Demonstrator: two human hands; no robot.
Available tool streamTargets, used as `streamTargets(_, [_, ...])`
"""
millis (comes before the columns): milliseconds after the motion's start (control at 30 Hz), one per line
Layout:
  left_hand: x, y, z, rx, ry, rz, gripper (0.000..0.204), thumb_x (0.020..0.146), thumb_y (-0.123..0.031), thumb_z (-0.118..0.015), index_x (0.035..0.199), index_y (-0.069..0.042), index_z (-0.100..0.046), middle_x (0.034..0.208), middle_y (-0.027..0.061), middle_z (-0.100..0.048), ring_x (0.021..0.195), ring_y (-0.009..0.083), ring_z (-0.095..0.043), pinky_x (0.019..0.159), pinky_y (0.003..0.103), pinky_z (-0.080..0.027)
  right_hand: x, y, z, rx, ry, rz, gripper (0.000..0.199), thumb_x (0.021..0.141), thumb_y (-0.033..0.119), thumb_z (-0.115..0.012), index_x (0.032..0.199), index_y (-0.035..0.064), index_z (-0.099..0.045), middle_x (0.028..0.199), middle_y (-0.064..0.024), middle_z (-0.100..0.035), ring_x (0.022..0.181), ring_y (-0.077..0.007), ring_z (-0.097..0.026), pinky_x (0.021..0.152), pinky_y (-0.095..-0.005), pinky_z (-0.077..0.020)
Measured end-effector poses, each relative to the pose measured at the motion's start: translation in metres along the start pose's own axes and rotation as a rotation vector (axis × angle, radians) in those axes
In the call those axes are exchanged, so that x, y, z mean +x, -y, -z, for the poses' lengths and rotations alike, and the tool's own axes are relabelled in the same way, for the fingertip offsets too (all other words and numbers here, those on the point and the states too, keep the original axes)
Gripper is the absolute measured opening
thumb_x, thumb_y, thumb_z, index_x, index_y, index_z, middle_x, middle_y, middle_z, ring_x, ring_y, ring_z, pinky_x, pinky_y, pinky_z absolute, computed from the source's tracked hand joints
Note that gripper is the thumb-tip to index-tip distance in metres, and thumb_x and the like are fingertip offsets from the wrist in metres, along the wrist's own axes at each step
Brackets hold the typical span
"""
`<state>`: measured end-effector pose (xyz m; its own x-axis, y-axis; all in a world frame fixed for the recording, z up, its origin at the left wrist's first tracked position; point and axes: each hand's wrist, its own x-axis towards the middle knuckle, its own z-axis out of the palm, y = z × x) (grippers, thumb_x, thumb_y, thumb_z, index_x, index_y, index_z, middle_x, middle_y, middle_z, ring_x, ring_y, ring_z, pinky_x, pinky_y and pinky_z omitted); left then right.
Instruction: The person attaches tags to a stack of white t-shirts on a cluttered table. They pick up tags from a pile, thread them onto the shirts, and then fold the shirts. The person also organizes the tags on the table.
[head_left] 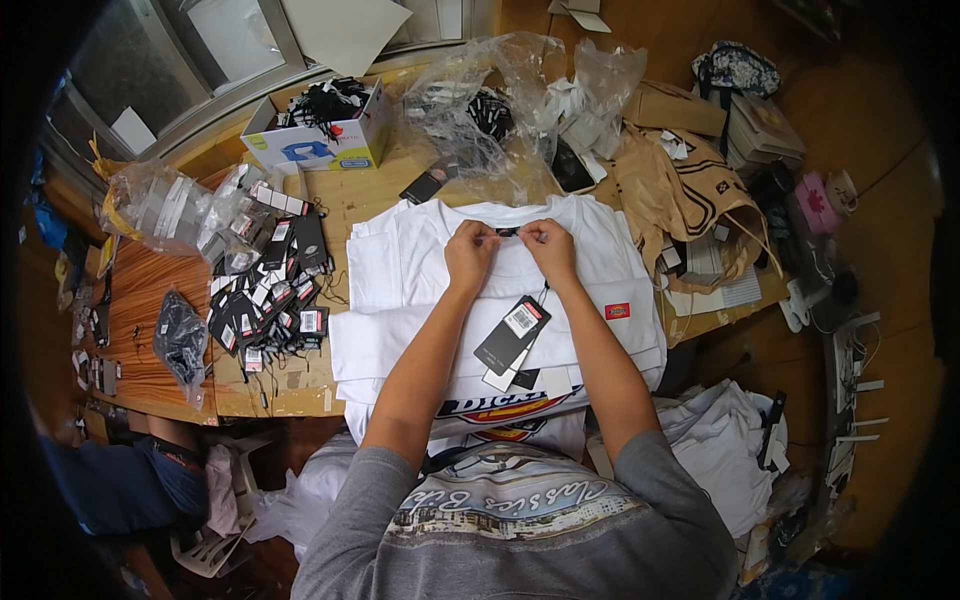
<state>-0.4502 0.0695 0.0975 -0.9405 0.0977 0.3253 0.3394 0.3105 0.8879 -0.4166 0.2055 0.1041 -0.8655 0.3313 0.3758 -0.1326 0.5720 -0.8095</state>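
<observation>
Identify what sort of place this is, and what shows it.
Probably a small garment workshop: white T-shirts layered on a wooden table, a heap of black and white hang tags beside them, and clear plastic bags behind.

Pale wooden worktable [368, 188] fills the middle; striped orange-brown tabletop [150, 325] adjoins it on the left. Metal-framed window [128, 75] sits upper left, dark panes. Brown floor [895, 115] shows seams at right. White plastic chair [205, 558] stands lower left. Right side dim.

My left hand [470, 256] and right hand [550, 252] sit close together, both pinching, while my bare forearms [428, 358] slant forward and inward.
</observation>
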Motion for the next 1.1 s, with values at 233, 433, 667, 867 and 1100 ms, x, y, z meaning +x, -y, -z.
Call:
streamTargets(233, [-0.001,0.001,-0.001,0.054,0.017,-0.092,0.014,0.061,0.0,-0.063,0.071,0.0,-0.054,0.074,0.0071,-0.055,0.062,0.0171,-0.055,0.058,0.025,-0.044,-0.004,0.029,0.002,-0.095,-0.048,-0.055,0.008,0.065,0.009,-0.063,0.072,0.005,-0.061,0.056,-0.0047,-0.051,0.049,-0.0122,-0.047,0.048,-0.0221,-0.0384])
streamTargets(433, [-0.003,-0.01,-0.001,0.291,0.024,-0.168,0.012,0.064,-0.005,-0.059,0.075,-0.006,-0.056,0.072,0.0054,-0.056,0.063,0.0208,-0.054,0.057,0.029,-0.044,-0.005,0.011,0.0,-0.259,-0.085,-0.124,0.009,0.068,0.02,-0.061,0.073,0.0137,-0.061,0.064,-0.0096,-0.058,0.059,-0.0236,-0.057,0.05,-0.0324,-0.0431])
streamTargets(667, [-0.005,-0.006,-0.006,0.455,0.018,-0.372,0.012,0.063,-0.009,-0.059,0.075,-0.009,-0.059,0.072,0.0036,-0.056,0.066,0.0214,-0.054,0.057,0.031,-0.044,-0.011,0.002,0.003,-0.171,-0.148,-0.228,0.011,0.068,0.023,-0.061,0.074,0.0139,-0.062,0.063,-0.0107,-0.059,0.057,-0.0235,-0.057,0.048,-0.0322,-0.0425])
streamTargets(867, [-0.005,-0.01,-0.002,0.359,0.053,-0.274,0.011,0.059,-0.008,-0.062,0.068,-0.005,-0.056,0.074,0.0049,-0.055,0.066,0.0232,-0.054,0.057,0.032,-0.043,-0.012,0.001,0.005,0.012,-0.132,-0.257,0.01,0.069,0.019,-0.062,0.072,0.0093,-0.061,0.051,-0.0062,-0.053,0.044,-0.0117,-0.048,0.041,-0.0266,-0.0353])
streamTargets(1100, [-0.004,-0.011,-0.001,0.312,0.038,-0.246,0.013,0.058,-0.007,-0.064,0.066,-0.004,-0.054,0.071,0.005,-0.054,0.063,0.0236,-0.054,0.056,0.031,-0.043,-0.013,-0.012,-0.001,0.146,-0.126,-0.194,0.009,0.068,0.013,-0.062,0.071,0.0058,-0.059,0.042,0.0002,-0.034,0.04,-0.0061,-0.028,0.037,-0.0261,-0.0234])
